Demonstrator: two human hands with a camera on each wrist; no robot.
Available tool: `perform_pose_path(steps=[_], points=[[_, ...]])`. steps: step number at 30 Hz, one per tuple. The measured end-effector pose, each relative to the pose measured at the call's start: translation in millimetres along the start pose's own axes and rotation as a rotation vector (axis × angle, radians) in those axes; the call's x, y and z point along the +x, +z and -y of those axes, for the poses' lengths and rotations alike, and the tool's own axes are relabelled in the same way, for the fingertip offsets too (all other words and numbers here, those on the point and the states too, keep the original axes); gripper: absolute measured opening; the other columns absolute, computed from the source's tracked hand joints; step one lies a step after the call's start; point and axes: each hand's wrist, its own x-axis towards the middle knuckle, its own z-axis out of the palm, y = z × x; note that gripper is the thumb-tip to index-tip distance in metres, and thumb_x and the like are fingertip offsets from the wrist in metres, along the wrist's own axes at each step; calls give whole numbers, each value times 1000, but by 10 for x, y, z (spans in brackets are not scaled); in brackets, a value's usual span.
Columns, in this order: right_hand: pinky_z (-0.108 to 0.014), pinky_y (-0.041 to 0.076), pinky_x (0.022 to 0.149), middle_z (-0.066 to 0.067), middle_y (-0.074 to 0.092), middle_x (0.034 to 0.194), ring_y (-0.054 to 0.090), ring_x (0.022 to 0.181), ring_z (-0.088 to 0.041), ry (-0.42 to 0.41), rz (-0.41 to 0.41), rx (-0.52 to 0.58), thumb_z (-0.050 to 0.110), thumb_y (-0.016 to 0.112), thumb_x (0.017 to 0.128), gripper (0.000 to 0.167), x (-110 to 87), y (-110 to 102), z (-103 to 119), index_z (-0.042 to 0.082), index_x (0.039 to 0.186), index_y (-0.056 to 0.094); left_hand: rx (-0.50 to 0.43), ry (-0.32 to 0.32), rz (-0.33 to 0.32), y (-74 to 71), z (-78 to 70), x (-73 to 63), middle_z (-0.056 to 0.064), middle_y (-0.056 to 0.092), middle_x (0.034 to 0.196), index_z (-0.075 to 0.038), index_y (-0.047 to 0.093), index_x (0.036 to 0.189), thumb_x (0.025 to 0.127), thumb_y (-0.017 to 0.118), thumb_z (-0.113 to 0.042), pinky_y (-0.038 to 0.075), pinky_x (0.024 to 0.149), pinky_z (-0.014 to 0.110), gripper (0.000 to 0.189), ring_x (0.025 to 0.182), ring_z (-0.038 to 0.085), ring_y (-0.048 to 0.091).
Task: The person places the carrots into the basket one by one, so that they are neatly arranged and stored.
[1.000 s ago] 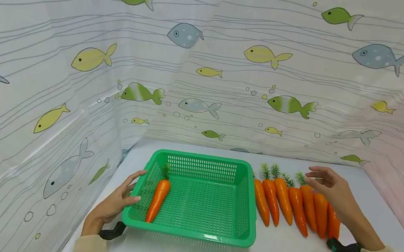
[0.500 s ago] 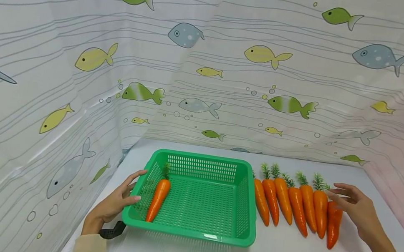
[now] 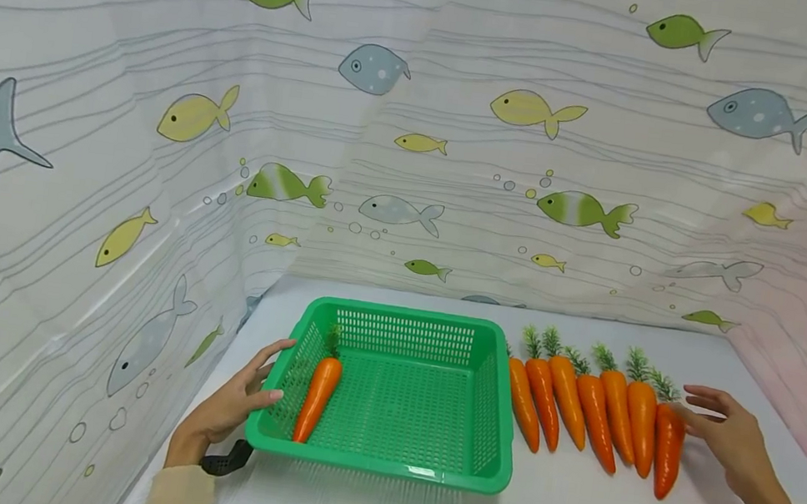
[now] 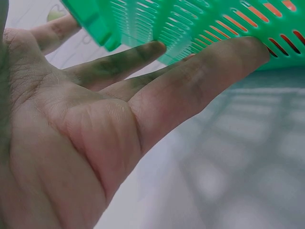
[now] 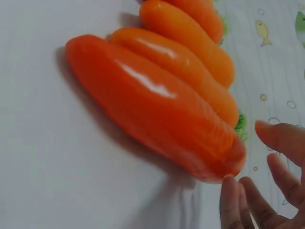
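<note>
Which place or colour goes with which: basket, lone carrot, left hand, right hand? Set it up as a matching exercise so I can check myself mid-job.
1. basket
2. lone carrot
3. left hand
4. right hand

A. beside the leafy end of the rightmost carrot
B. inside, near the left wall
C. green
D. outside, against the left wall

Pairs: 1-C, 2-B, 3-D, 4-A
</note>
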Motion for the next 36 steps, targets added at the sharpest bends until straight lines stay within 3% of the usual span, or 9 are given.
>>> perform_pose_path(steps=[1, 3, 9, 16, 24, 28, 31, 36], points=[[-68, 48, 88, -42, 37, 145, 58, 109, -48, 11, 14, -8, 47, 64, 101, 80, 10, -7, -8, -9, 149, 36, 3, 1, -3, 1, -5, 3, 34, 25, 156, -25, 9, 166, 104, 53, -3, 56, 86, 55, 79, 123, 45, 53], [-65, 50, 88, -43, 35, 145, 54, 114, -55, 28, 53, -32, 49, 63, 100, 82, 32, -23, -30, -10, 149, 35, 8, -4, -11, 4, -11, 8, 33, 25, 156, -26, 10, 166, 104, 53, -3, 56, 86, 55, 79, 123, 45, 53], [-52, 57, 82, -45, 34, 141, 65, 101, -39, 51, 174, -72, 51, 61, 101, 84, 58, -47, -75, -12, 148, 34, 6, -16, -22, 11, -9, 6, 33, 25, 156, -27, 11, 166, 104, 54, -2, 56, 86, 56, 80, 122, 45, 53], [-59, 53, 87, -46, 31, 142, 61, 107, -44, 61, 263, -99, 51, 62, 100, 88, 78, -29, -37, -12, 150, 28, -6, -2, -11, 2, -8, 5, 35, 24, 156, -26, 10, 166, 104, 52, -1, 56, 86, 56, 79, 123, 47, 52], [-62, 50, 87, -44, 32, 142, 64, 97, -33, 78, 258, -130, 56, 62, 99, 91, 95, -19, -33, -12, 150, 29, 0, -11, -20, 9, -24, 6, 34, 26, 155, -27, 10, 166, 104, 53, -3, 56, 87, 54, 79, 123, 44, 52], [-53, 54, 83, -43, 34, 142, 65, 92, -29, 60, 234, -130, 55, 63, 98, 88, 89, -32, -47, -11, 148, 32, -3, -14, -26, 9, -22, 8, 33, 25, 156, -28, 10, 166, 104, 53, -4, 56, 88, 54, 79, 124, 42, 53], [-46, 55, 79, -43, 35, 143, 62, 99, -37, 36, 216, -117, 53, 63, 99, 87, 73, -58, -51, -12, 148, 33, -9, -12, -21, 8, -19, 7, 33, 25, 156, -27, 9, 166, 104, 53, -3, 56, 88, 54, 79, 125, 43, 53], [-64, 47, 85, -44, 28, 147, 44, 117, -56, 44, 200, -94, 54, 63, 99, 90, 55, -133, -41, -12, 151, 29, -13, -4, -4, 5, -13, 6, 34, 24, 156, -26, 9, 166, 104, 52, -2, 55, 89, 55, 79, 126, 44, 51]])
